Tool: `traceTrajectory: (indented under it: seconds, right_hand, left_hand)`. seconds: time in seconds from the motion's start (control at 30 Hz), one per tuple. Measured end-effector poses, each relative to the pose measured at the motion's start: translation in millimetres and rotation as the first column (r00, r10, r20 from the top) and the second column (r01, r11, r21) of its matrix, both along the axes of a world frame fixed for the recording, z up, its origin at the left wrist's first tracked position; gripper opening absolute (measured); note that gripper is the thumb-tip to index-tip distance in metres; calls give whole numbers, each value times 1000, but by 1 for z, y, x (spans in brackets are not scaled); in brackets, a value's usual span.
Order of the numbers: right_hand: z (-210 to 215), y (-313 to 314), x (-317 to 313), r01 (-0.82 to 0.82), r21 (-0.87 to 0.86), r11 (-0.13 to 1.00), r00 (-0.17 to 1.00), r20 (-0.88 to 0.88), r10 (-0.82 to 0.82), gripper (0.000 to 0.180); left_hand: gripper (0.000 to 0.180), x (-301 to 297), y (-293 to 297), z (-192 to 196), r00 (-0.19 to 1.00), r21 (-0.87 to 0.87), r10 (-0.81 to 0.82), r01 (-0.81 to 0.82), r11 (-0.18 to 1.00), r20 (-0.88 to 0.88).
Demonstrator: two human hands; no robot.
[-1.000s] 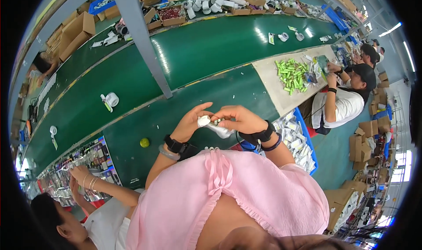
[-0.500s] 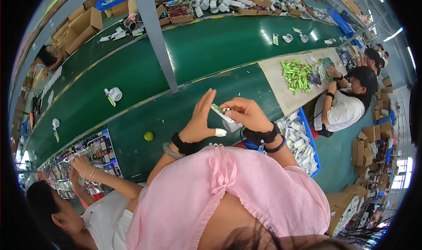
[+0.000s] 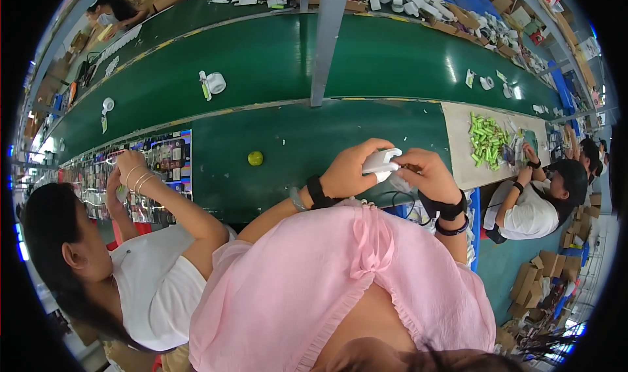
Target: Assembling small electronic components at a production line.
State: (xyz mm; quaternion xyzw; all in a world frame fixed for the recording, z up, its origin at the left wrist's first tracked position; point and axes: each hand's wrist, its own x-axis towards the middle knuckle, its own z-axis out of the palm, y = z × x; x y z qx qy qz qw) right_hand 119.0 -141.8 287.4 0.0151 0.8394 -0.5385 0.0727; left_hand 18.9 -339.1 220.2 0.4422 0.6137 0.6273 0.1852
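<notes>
Far left, a neighbour in a white shirt (image 3: 154, 287) works at a tray of small parts (image 3: 160, 163). A yellow-green ball (image 3: 255, 157) lies alone on the green tabletop (image 3: 281, 136). Left hand (image 3: 350, 172) is closed around a small white plastic casing (image 3: 381, 161), held up above the tabletop edge; right hand (image 3: 425, 174) pinches its right end. The casing looks light, rigid, smooth, likely slippery; best gripped by its sides. Right: green cylinders (image 3: 485, 140) heaped on a beige mat (image 3: 458, 120).

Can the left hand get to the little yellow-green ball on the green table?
Probably yes: the ball lies on bare green table nearby, with nothing between. But the left hand holds a small white part now.
</notes>
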Motion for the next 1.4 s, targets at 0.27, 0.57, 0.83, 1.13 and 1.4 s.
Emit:
traceTrajectory:
  seconds: [0.27,0.57,0.83,1.13,1.4]
  right_hand:
    - [-11,-28,-13,462,540,704,844,-511,-162,12]
    - [-15,-43,-14,499,132,856,683,-668,-296,19]
    - [-17,-49,-8,511,85,855,624,-721,-301,17]
    - [-11,-49,-7,451,106,886,586,-784,-205,19]
    - [-14,-46,-6,452,125,883,575,-797,-182,19]
  left_hand:
    - [32,2,11,-11,897,-67,67,-42,997,436]
    - [29,-7,10,11,607,18,-35,35,999,794]
    - [36,-4,6,23,628,40,-84,84,996,774]
    - [47,0,-5,47,841,19,-109,117,993,529]
    - [53,-1,-9,50,889,-6,-169,190,982,425]
